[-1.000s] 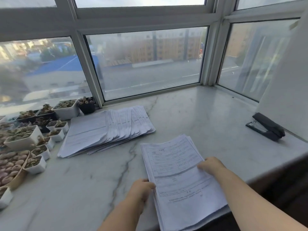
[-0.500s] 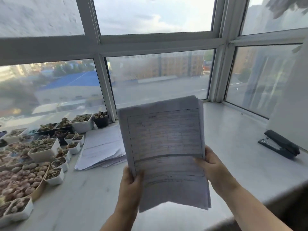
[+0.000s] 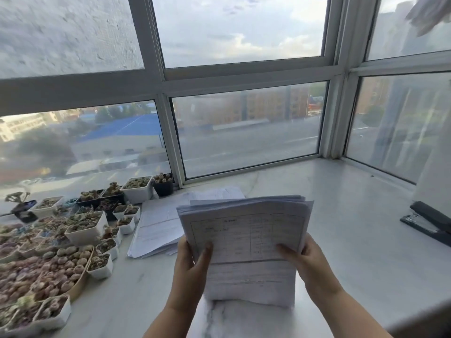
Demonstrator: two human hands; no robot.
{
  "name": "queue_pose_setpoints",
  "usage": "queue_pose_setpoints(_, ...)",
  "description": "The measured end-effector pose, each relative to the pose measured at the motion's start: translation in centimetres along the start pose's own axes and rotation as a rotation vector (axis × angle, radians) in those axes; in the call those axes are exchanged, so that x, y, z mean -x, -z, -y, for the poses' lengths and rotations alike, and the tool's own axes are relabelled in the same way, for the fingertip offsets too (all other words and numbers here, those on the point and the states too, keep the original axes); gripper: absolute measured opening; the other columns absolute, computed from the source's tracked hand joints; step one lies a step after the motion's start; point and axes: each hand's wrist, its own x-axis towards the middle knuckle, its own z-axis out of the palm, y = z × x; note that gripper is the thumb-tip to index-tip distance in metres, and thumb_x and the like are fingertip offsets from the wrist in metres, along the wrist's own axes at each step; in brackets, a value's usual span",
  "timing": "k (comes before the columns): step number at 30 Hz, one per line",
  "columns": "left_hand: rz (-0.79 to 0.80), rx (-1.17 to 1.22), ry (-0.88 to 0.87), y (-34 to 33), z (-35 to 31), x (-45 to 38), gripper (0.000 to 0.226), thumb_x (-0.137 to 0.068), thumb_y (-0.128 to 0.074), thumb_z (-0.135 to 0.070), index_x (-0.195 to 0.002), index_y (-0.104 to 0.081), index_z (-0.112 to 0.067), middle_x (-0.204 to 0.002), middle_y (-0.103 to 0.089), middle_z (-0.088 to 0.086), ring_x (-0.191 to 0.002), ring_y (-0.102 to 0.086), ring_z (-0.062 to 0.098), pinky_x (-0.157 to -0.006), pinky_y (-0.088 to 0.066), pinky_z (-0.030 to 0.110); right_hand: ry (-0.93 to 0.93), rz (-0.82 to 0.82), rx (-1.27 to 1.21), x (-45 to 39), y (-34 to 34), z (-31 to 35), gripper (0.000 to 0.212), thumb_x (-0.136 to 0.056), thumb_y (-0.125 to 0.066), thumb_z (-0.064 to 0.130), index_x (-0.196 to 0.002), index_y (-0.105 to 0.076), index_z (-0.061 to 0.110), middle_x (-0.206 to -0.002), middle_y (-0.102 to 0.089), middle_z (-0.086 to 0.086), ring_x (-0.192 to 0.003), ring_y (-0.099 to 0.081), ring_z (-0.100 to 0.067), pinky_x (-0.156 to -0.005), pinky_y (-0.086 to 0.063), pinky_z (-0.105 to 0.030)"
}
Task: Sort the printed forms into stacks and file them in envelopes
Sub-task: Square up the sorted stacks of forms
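Marble sill [image 3: 341, 215]: held forms [image 3: 246, 240] hide flat pile [image 3: 156, 230].

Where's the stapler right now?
Head view, far right: the black stapler lies on the marble sill, right of the held forms, near the right window.

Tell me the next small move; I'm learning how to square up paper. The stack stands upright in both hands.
Probably loosen both grips and tap the stack of forms on the marble sill: its bottom edge meets the sill, yet top sheets sit uneven between the left hand and the right hand.
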Motion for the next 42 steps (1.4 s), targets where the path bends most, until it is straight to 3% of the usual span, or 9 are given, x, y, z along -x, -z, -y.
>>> queue_pose_setpoints(12, 0.032, 0.126, -0.003, -0.5, -2.0, -0.8, 0.032, -0.092, -0.055, -0.002, -0.120, -0.056, -0.018, -0.117, -0.065, -0.001, -0.113, -0.057, 0.014, -0.091, -0.046, 0.028, 0.011, -0.020, -0.011, -0.9, -0.3, 0.4, 0.050, -0.067, -0.075, 0.023, -0.116, -0.063, 0.021, -0.106, -0.072, -0.003, -0.098, -0.069, -0.018, -0.074, -0.055, -0.029)
queue_pose_setpoints(18, 0.042, 0.140, -0.004, -1.1, -4.4, -1.3, 0.044, -0.079, -0.061, -0.046, -0.115, -0.057, -0.020, -0.104, -0.069, -0.010, -0.097, -0.063, 0.001, -0.068, -0.047, 0.008, -0.046, -0.089, 0.022, -1.2, -0.2, -0.3, 0.017, -0.085, -0.066, -0.001, -0.093, -0.071, 0.013, -0.087, -0.076, -0.003, -0.082, -0.071, -0.021, -0.066, -0.056, -0.028)
queue_pose_setpoints(22, -0.161, 0.211, 0.154, -2.5, -6.5, -2.4, 0.065, -0.062, -0.069, -0.070, -0.106, -0.055, -0.024, -0.093, -0.066, -0.007, -0.088, -0.063, 0.005, -0.069, -0.047, 0.023, -0.017, -0.100, 0.051, -0.9, -0.8, -0.6, 0.019, -0.085, -0.066, -0.002, -0.096, -0.069, 0.013, -0.091, -0.075, -0.006, -0.083, -0.070, -0.020, -0.072, -0.057, -0.034)
queue_pose_setpoints(25, -0.241, 0.204, 0.274, -3.0, -7.4, -3.1, 0.065, -0.062, -0.073, -0.062, -0.110, -0.050, -0.024, -0.102, -0.062, 0.002, -0.096, -0.059, 0.018, -0.077, -0.047, 0.036, 0.016, -0.101, 0.077, -0.6, -1.4, -0.8, 0.021, -0.085, -0.066, -0.004, -0.100, -0.067, 0.012, -0.097, -0.073, -0.010, -0.092, -0.068, -0.027, -0.081, -0.055, -0.043)
queue_pose_setpoints(28, -0.293, 0.139, 0.260, -3.0, -7.6, -3.7, 0.050, -0.077, -0.071, -0.048, -0.112, -0.048, -0.020, -0.101, -0.058, 0.001, -0.092, -0.056, 0.017, -0.071, -0.044, 0.033, 0.044, -0.100, 0.096, -0.4, -1.5, -0.8, 0.024, -0.084, -0.067, -0.004, -0.102, -0.066, 0.012, -0.099, -0.072, -0.011, -0.097, -0.066, -0.031, -0.088, -0.052, -0.049)
queue_pose_setpoints(34, -0.285, -0.073, 0.143, -2.4, -7.6, -3.8, 0.018, -0.095, -0.048, -0.039, -0.084, -0.041, -0.027, -0.082, -0.047, -0.004, -0.073, -0.044, 0.008, -0.060, -0.035, 0.027, 0.069, -0.084, 0.074, -0.3, -1.6, -0.6, 0.026, -0.084, -0.068, -0.002, -0.104, -0.066, 0.015, -0.100, -0.073, -0.008, -0.098, -0.066, -0.029, -0.087, -0.053, -0.049)
queue_pose_setpoints(37, -0.222, -0.122, 0.077, -1.7, -7.8, -3.7, 0.013, -0.100, -0.039, -0.034, -0.093, -0.045, -0.024, -0.088, -0.049, -0.002, -0.079, -0.046, 0.010, -0.067, -0.038, 0.026, 0.046, -0.089, 0.057, -0.5, -1.5, -0.8, 0.020, -0.084, -0.068, 0.002, -0.101, -0.068, 0.012, -0.097, -0.073, -0.011, -0.097, -0.066, -0.034, -0.086, -0.053, -0.052)
queue_pose_setpoints(40, -0.093, -0.257, -0.257, 0.4, -8.7, -4.1, 0.021, -0.098, -0.049, -0.018, -0.117, -0.049, -0.026, -0.108, -0.054, -0.007, -0.098, -0.053, 0.004, -0.079, -0.040, 0.005, 0.003, -0.094, 0.021, -0.7, -1.4, -0.7, 0.015, -0.085, -0.067, 0.004, -0.097, -0.071, 0.011, -0.094, -0.074, -0.010, -0.095, -0.068, -0.033, -0.081, -0.056, -0.047)
queue_pose_setpoints(42, 0.098, -0.452, -0.461, 2.0, -9.6, -4.9, 0.028, -0.090, -0.061, -0.007, -0.113, -0.060, -0.024, -0.111, -0.059, -0.005, -0.104, -0.055, 0.002, -0.087, -0.042, 0.008, -0.013, -0.083, 0.008, -0.8, -1.3, -0.5, 0.014, -0.085, -0.067, 0.005, -0.097, -0.072, 0.012, -0.095, -0.075, -0.010, -0.093, -0.069, -0.032, -0.079, -0.057, -0.044)
